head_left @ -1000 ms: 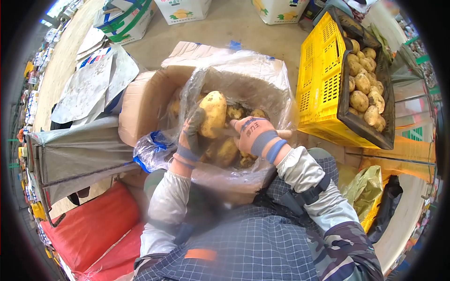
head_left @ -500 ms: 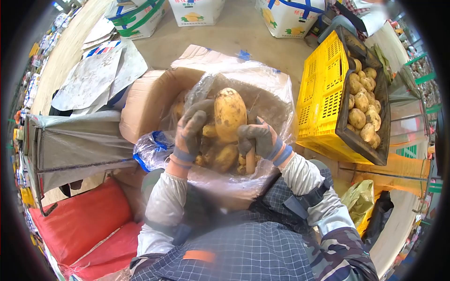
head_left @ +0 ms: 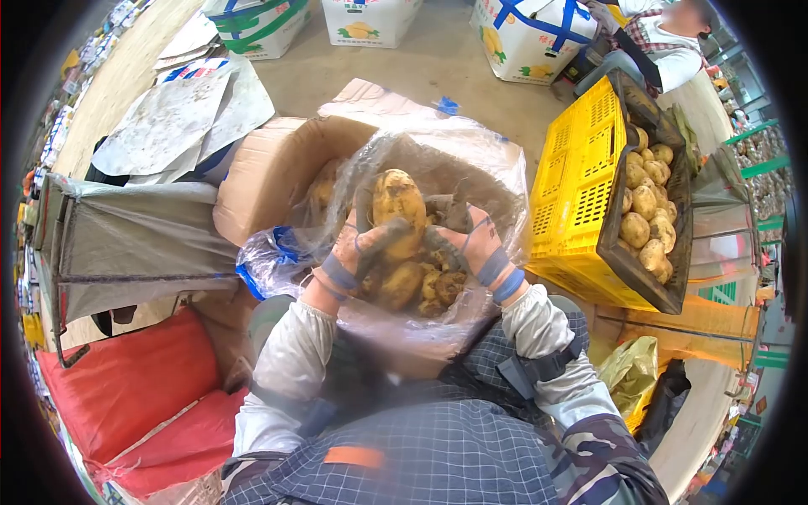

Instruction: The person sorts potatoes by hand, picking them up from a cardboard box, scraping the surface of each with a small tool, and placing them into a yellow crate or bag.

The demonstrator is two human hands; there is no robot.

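Note:
A large yellow potato [head_left: 399,202] with dark soil marks stands upright over the lined carton. My left hand [head_left: 364,249], in a grey-coated glove, is closed round its lower left side, the thumb across its front. To its right, my right hand [head_left: 474,242] has thumb and fingers apart, the thumb tip pointing at the potato's lower side. Below the hands, another potato [head_left: 397,284] and several knobbly potatoes [head_left: 441,286] lie in the clear plastic liner [head_left: 497,185] of the cardboard carton [head_left: 257,172].
On the right, a yellow crate [head_left: 575,189] stands beside a black-rimmed container of potatoes [head_left: 646,202]. Printed white cartons [head_left: 360,25] stand ahead. A person [head_left: 661,42] sits at upper right. Cardboard sheets [head_left: 172,126] and red sacks [head_left: 139,396] are on the left.
The large potato sits slightly lower and further left. My left thumb now crosses its front, and my right hand has drawn back a little from it.

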